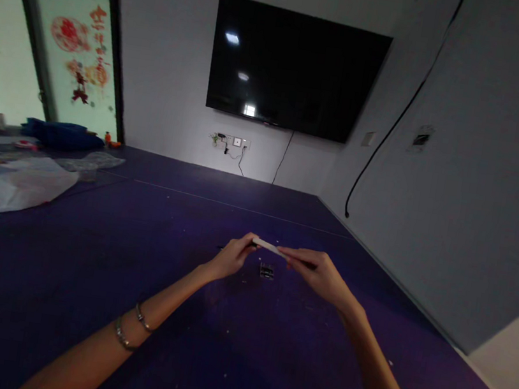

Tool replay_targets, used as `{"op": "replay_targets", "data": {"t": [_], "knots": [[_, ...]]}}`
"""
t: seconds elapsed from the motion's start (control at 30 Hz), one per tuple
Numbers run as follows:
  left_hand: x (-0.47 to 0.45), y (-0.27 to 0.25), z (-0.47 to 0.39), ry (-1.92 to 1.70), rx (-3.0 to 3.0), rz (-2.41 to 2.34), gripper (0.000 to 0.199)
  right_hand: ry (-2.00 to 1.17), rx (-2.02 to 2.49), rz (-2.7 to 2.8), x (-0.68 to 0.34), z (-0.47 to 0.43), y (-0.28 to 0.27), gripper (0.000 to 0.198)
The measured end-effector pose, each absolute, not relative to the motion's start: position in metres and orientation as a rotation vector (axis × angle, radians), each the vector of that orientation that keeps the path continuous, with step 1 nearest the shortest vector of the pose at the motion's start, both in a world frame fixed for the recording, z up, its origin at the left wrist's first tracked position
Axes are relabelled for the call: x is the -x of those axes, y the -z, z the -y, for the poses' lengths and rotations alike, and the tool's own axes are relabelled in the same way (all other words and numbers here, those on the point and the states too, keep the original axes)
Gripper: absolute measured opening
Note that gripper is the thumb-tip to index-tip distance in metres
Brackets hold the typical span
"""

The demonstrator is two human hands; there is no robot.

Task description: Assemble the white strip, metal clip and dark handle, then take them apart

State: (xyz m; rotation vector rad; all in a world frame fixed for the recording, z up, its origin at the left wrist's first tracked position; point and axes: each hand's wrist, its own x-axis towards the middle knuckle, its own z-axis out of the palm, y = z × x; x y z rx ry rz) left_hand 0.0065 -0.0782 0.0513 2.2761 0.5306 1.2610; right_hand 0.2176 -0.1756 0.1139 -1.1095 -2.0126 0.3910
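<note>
A thin, flat white piece [268,246], seen nearly edge-on, is held up between both hands above the dark purple surface. My left hand [232,256] pinches its left end, with fingers closed. At the other end, my right hand [317,272] grips it between thumb and fingers. What exactly the piece is cannot be made out. Just below it on the surface lies a small clear packet or case [267,271] with dark items in it, too small to name. A small dark thing [220,247] lies just beyond my left hand, partly hidden.
White sheets and plastic wrapping [24,184] lie at the left. Behind them are a blue bundle [62,134] and a small orange object [109,140]. A television [296,68] hangs on the far wall. A black cable [395,123] hangs at the right. White specks dot the purple surface [146,243].
</note>
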Motion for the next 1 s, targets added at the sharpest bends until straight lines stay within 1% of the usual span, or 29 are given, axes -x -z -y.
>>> {"op": "replay_targets", "data": {"t": [0.1,0.23,0.37,0.53,0.67,0.8,0.93,1.0], "knots": [[-0.0078,-0.0481,0.0788,-1.245,-2.213,-0.541,0.023,-0.398,1.094,2.075,-0.2171,0.1770,-0.1151,0.030],[-0.0085,-0.0462,0.0808,-1.214,-2.120,-0.541,0.021,-0.389,1.110,1.982,-0.2170,0.1777,-0.1160,0.030],[-0.0089,-0.0444,0.0804,-1.246,-2.093,-0.509,0.021,-0.481,1.122,2.071,-0.2169,0.1751,-0.1128,0.028],[-0.0093,-0.0447,0.0795,-1.252,-2.059,-0.531,0.020,-0.425,1.131,1.919,-0.2194,0.1723,-0.1100,0.029],[-0.0095,-0.0460,0.0813,-1.287,-2.090,-0.517,0.019,-0.510,1.133,2.037,-0.2190,0.1744,-0.1120,0.028],[-0.0104,-0.0459,0.0838,-1.255,-2.057,-0.519,0.019,-0.485,1.149,1.957,-0.2203,0.1759,-0.1134,0.029],[-0.0114,-0.0454,0.0845,-1.269,-2.014,-0.543,0.018,-0.594,1.178,2.002,-0.2243,0.1747,-0.1122,0.027],[-0.0113,-0.0461,0.0847,-1.265,-2.021,-0.541,0.018,-0.584,1.187,1.935,-0.2252,0.1734,-0.1114,0.028]]}}
